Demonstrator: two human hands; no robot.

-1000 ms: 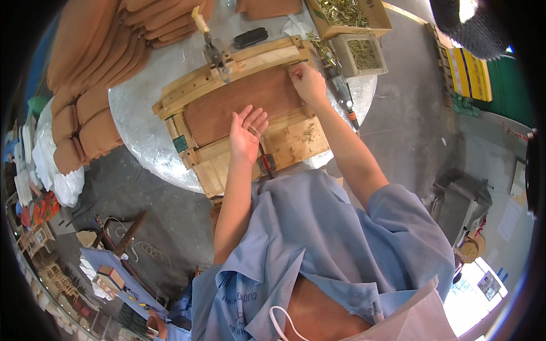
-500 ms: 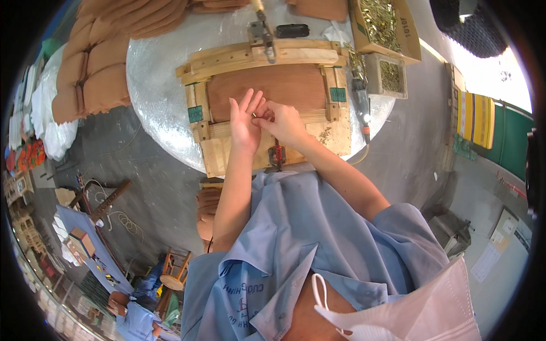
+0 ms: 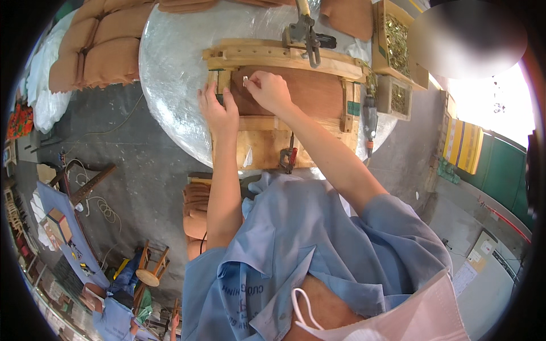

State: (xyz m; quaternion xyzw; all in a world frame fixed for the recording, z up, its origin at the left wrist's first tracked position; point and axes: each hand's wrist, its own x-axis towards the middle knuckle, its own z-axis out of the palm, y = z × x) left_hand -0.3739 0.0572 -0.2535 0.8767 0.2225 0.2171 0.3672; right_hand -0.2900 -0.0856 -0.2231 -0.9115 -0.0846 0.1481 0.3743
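Note:
My right hand [image 3: 269,92] is closed in a pinch over the brown panel. A small shiny metal piece [image 3: 245,81] shows at its fingertips; its exact kind is too small to make out. The brown panel [image 3: 310,94] lies inside a wooden frame jig [image 3: 273,54]. On the jig's left side bar rests my left hand [image 3: 220,113], fingers spread and nothing in it. A toggle clamp [image 3: 307,37] stands over the far bar, and a red-handled clamp [image 3: 290,160] sits at the near edge.
The jig stands on a round table [image 3: 170,85] wrapped in clear film. To its right are a cardboard box [image 3: 398,42] of brass-coloured pieces, a smaller tray [image 3: 393,101] and a power screwdriver [image 3: 370,119]. Stacked brown cushions [image 3: 108,59] stand at the left. Another person [image 3: 116,315] is at lower left.
My hands have moved apart. The left has gone from palm-up over the panel to the jig's left bar; the right still pinches the small piece, now lower over the panel.

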